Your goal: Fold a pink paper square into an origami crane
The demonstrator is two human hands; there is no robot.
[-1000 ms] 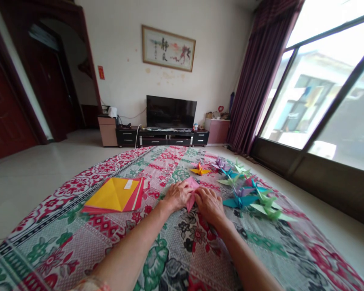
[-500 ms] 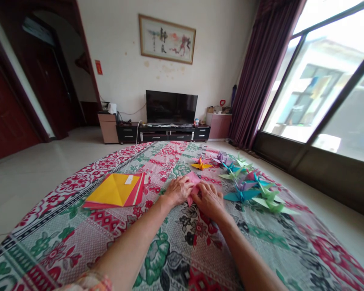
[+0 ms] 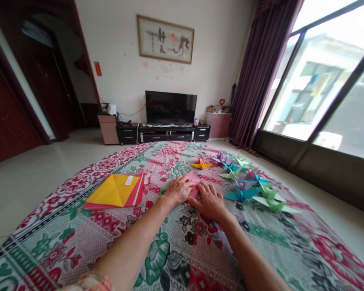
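Note:
A folded pink paper (image 3: 193, 179) lies on the flowered cloth (image 3: 170, 250) between my hands. My left hand (image 3: 177, 190) rests on its left side, fingers curled and pressing it down. My right hand (image 3: 210, 201) covers its lower right part, fingers pressed together on the paper. Only the upper tip of the pink paper shows. Several finished paper cranes (image 3: 245, 188) in green, blue, purple and yellow sit just right of my right hand.
A stack of coloured paper sheets (image 3: 117, 190), yellow on top, lies left of my hands. Beyond the cloth are tiled floor, a TV (image 3: 170, 107) on a low black cabinet, a dark curtain (image 3: 257, 72) and a big window at the right.
My right hand has slid slightly up and left over the pink paper, hiding its lower point. The camera has tipped up a little. The left hand stays put.

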